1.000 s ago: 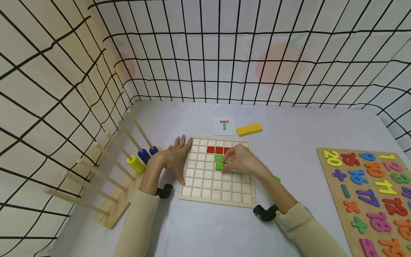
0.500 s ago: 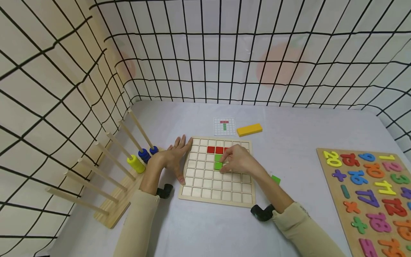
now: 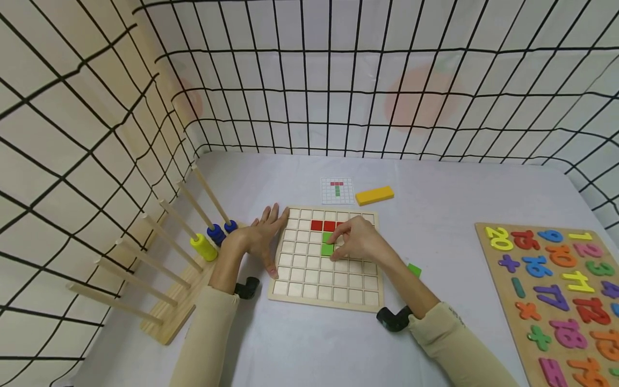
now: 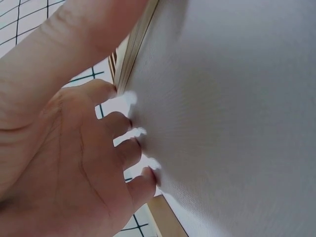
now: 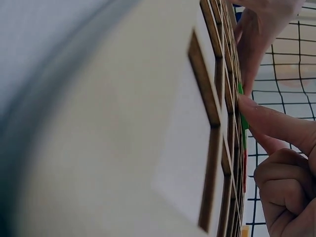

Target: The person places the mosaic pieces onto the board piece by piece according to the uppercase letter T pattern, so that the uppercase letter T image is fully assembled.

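A wooden grid board (image 3: 304, 277) lies on the table in the head view. Several red tiles (image 3: 316, 226) sit in a row near its top, the rightmost partly hidden by fingers. Two green tiles run down below them. My right hand (image 3: 360, 240) holds the lower green tile (image 3: 327, 249) with index finger and thumb; the right wrist view shows its other fingers curled. My left hand (image 3: 260, 240) rests with spread fingers at the board's left edge, thumb near the lower part and fingertips near the top corner.
Behind the board lie a pattern card (image 3: 337, 191) and a yellow block (image 3: 374, 195). A peg stand (image 3: 181, 312) with blue and yellow beads stands left. A green piece (image 3: 414, 270) shows beside my right forearm. A number puzzle (image 3: 508, 252) lies right; black netting (image 3: 329, 91) surrounds the table.
The lower green tile has shifted slightly left and now lies squarer in its cell. My right hand moved a little with it, uncovering more of the green piece; the left hand stays put.
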Tool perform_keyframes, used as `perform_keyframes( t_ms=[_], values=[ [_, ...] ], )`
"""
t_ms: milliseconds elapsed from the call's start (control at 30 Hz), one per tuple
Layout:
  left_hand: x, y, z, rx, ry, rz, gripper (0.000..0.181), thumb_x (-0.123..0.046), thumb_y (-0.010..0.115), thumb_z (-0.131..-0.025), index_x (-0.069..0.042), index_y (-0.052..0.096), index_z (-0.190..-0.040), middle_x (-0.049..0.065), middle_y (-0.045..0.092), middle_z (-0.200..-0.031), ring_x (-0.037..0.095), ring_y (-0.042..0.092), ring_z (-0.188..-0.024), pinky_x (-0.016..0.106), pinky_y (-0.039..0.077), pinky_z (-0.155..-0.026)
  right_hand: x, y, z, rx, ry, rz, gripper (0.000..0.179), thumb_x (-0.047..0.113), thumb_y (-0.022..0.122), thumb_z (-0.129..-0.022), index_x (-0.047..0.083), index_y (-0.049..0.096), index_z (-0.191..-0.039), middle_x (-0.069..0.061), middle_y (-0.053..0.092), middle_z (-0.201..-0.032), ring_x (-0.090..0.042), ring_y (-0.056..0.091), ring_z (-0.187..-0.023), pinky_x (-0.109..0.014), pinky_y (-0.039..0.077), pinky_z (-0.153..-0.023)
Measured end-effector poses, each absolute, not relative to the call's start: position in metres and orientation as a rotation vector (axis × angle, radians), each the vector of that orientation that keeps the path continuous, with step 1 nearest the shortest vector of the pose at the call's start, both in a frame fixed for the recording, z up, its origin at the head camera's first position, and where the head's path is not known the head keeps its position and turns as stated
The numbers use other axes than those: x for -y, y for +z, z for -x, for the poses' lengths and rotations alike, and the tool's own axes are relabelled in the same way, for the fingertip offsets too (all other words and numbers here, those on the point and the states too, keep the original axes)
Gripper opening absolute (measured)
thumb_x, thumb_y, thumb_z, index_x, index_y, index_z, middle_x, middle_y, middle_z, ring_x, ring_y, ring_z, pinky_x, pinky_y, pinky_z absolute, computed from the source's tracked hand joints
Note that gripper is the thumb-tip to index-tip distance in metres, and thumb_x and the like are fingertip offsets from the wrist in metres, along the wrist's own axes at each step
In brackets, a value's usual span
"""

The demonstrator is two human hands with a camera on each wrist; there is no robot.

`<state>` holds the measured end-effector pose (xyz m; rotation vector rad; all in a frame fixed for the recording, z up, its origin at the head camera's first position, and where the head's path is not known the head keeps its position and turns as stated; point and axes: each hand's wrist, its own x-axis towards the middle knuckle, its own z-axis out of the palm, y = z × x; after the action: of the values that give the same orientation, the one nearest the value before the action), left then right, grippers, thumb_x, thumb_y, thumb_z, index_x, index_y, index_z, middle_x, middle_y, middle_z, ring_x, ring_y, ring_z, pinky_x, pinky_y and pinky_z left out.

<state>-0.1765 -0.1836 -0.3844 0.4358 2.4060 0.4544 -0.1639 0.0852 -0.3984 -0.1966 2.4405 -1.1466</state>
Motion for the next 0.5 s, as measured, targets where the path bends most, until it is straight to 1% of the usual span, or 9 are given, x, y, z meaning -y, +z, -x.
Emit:
perform_keyframes(
  t_ms=[200, 333, 500],
  values=[
    [0.1846, -0.3844, 0.1758, -2.410, 0.461, -0.436, 0.158, -0.031, 0.103, -0.059, -0.013, -0.013, -0.166, 0.017, -0.028, -0.169, 0.037, -0.025, -0.159, 0.058, -0.003, -0.131, -0.0862, -0.4021, 0.1644, -2.435, -1.170, 0.203, 0.027, 0.011, 0.097, -0.067, 0.016, 0.084, -0.090, 0.003, 0.035, -0.060, -0.015, 0.034, -0.055, -0.024, 0.020, -0.052],
    [0.1846, -0.3852, 0.1761, -2.412, 0.461, -0.432, 0.158, -0.031, 0.103, -0.059, -0.014, -0.012, -0.166, 0.017, -0.027, -0.170, 0.036, -0.024, -0.159, 0.058, -0.003, -0.131, -0.0881, -0.4033, 0.1637, -2.424, -1.198, 0.227, 0.027, 0.009, 0.096, -0.068, 0.013, 0.084, -0.092, 0.003, 0.035, -0.056, -0.014, 0.034, -0.054, -0.023, 0.019, -0.051],
    [0.1844, -0.3857, 0.1764, -2.412, 0.449, -0.435, 0.158, -0.031, 0.102, -0.059, -0.015, -0.013, -0.166, 0.016, -0.028, -0.170, 0.036, -0.024, -0.159, 0.057, -0.003, -0.131, -0.0893, -0.4034, 0.1631, -2.405, -1.224, 0.226, 0.028, 0.008, 0.095, -0.069, 0.012, 0.084, -0.093, 0.003, 0.034, -0.056, -0.014, 0.033, -0.054, -0.023, 0.020, -0.050]
  ],
)
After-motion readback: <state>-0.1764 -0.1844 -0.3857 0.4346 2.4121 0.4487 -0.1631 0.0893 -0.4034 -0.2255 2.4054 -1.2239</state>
